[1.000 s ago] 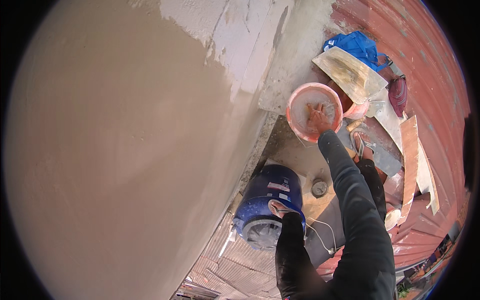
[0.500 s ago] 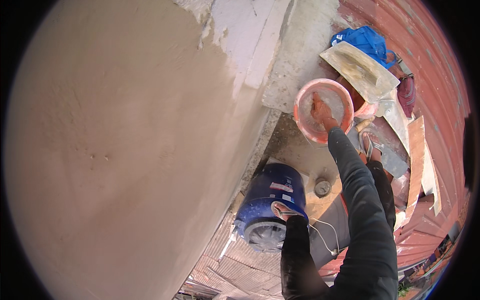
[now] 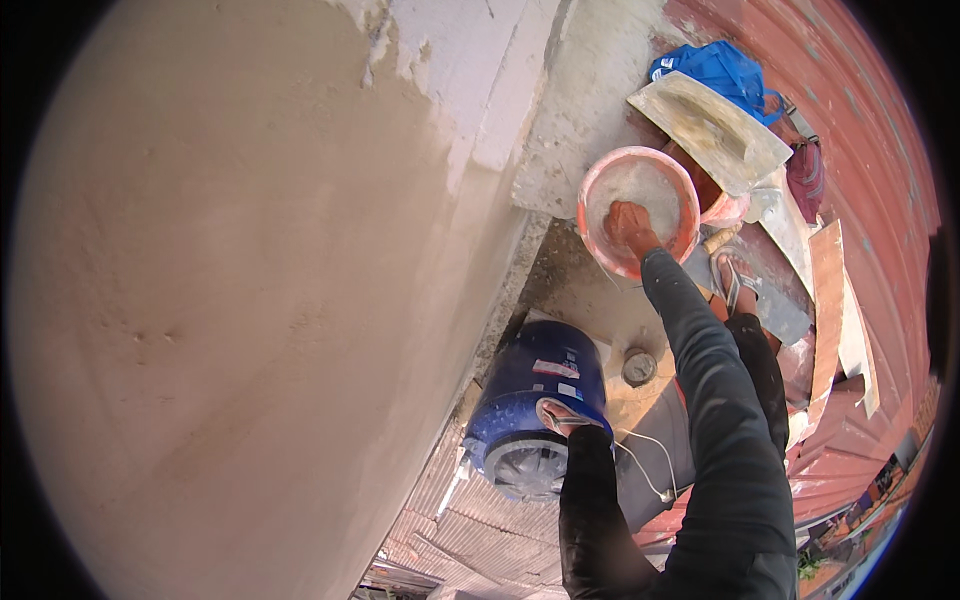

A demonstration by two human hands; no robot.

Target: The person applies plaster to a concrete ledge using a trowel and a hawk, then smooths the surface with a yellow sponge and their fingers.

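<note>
My right hand (image 3: 629,228) reaches down into a round orange-pink bucket (image 3: 588,190) with pale smears on its rim. Its fingers are curled closed, and whether anything is in them is hidden. Pale greyish-white material (image 3: 640,183) lies inside the bucket around and beyond the hand. A pale rectangular board (image 3: 712,130), stained brown in its middle, rests over a second reddish bucket (image 3: 728,208) just right of the first. My left hand is out of view.
Freshly coated brown wall (image 3: 250,300) fills the left. My left foot stands on a tipped blue drum (image 3: 540,375); my right foot (image 3: 737,280) is near the buckets. A small round container (image 3: 639,368), white cord (image 3: 650,470), blue bag (image 3: 715,72), wood strip (image 3: 824,310) and red corrugated roofing (image 3: 870,150) surround me.
Inside the bucket, my right hand has drawn back slightly towards me, and its outstretched fingers have curled closed. The whole view has shifted a little.
</note>
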